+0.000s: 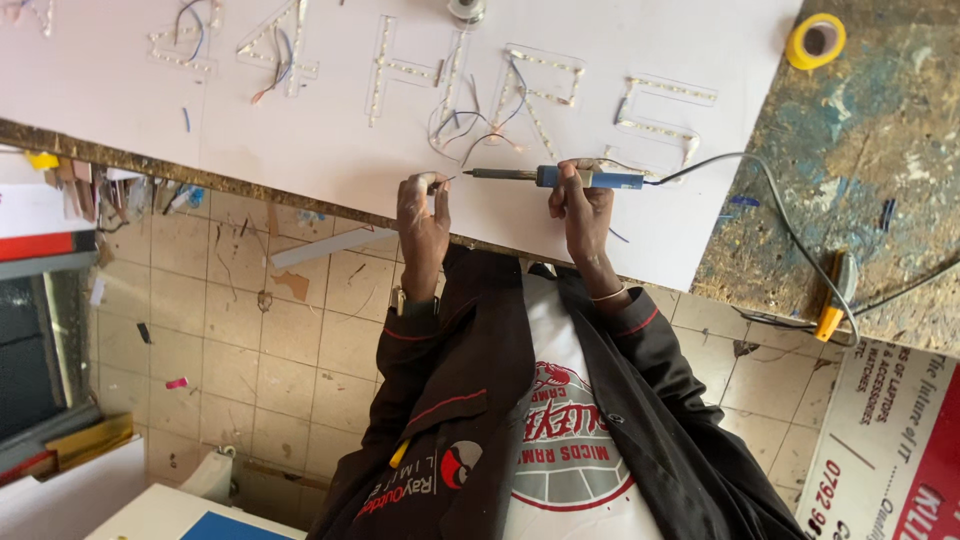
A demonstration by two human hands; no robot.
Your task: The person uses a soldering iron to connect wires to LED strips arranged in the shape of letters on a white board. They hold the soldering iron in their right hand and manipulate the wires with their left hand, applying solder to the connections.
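Note:
My right hand [583, 205] grips a soldering iron by its blue handle [600, 179], and the metal tip [480, 173] points left. My left hand [422, 215] pinches a thin wire end [441, 183] just left of the tip; a small gap shows between them. Both hands rest at the near edge of a white board [330, 140]. LED strips [545, 65] are laid out on the board as letter shapes, with loose thin wires [470, 125] between them. The iron's grey cord [770, 185] runs off to the right.
A yellow tape roll [815, 40] lies on the worn, paint-stained workbench [880, 130] at the right. A yellow-handled tool [835, 300] sits near the bench edge. A small spool [465, 10] stands at the board's far side. The tiled floor [250, 330] holds scraps.

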